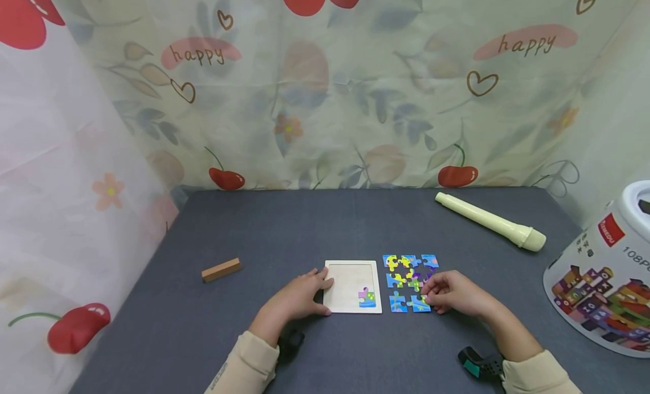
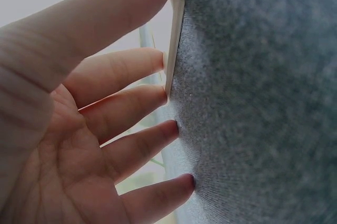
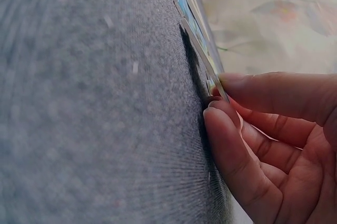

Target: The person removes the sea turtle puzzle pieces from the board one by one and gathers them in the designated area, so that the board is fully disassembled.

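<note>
A square, pale wooden puzzle tray (image 1: 345, 287) lies on the dark table, with one colourful puzzle piece (image 1: 367, 298) in its lower right corner. My left hand (image 1: 301, 295) rests at the tray's left edge, thumb and fingers spread and fairly straight; the left wrist view has the thumb and two fingertips against the tray's rim (image 2: 175, 39). To the right of the tray, several loose puzzle pieces (image 1: 398, 303) lie in rough rows. My right hand (image 1: 457, 293) pinches the lower right puzzle piece (image 1: 420, 305) at its edge. In the right wrist view that piece (image 3: 199, 45) tilts off the cloth.
A small wooden block (image 1: 221, 270) lies at left. Toward the back right is a cream stick-shaped thing (image 1: 487, 220) with a wider end. A large printed tub (image 1: 604, 281) stands at the right edge. A patterned curtain (image 1: 325, 100) hangs behind the table.
</note>
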`<state>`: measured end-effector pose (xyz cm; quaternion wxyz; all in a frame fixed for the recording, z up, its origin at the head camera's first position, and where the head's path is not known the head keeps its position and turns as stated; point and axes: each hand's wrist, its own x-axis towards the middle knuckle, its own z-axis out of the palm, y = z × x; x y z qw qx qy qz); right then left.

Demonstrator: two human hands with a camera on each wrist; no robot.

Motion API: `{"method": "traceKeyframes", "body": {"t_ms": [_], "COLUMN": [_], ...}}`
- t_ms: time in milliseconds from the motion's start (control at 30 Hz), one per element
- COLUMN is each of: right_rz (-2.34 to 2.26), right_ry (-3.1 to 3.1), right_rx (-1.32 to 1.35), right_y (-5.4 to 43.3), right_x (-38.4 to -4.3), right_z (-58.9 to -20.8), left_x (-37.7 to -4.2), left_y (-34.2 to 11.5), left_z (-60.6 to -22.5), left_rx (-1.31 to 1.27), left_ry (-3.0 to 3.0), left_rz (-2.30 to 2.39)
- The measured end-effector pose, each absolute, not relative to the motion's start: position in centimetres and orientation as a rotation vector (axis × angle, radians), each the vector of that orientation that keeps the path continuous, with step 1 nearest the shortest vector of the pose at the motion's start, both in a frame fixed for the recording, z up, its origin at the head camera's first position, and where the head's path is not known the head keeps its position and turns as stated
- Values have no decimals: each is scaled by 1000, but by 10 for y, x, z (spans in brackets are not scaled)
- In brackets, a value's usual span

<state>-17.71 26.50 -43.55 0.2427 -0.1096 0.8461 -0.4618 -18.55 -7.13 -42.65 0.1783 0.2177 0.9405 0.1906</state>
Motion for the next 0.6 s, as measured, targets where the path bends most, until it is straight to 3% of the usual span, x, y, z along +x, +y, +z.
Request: {"method": "traceKeyframes", "body": {"t_ms": [600], "right_rz": [-1240], "right_ry": [2346], "right_rx": [-280], "right_y": [266], "right_x": [-177], "right_z": [-435], "left_x": [-186], "left_y": [-71], "left_z": [-428], "left_rx": [622], "left_ry": [2664], "left_rz": [532]}}
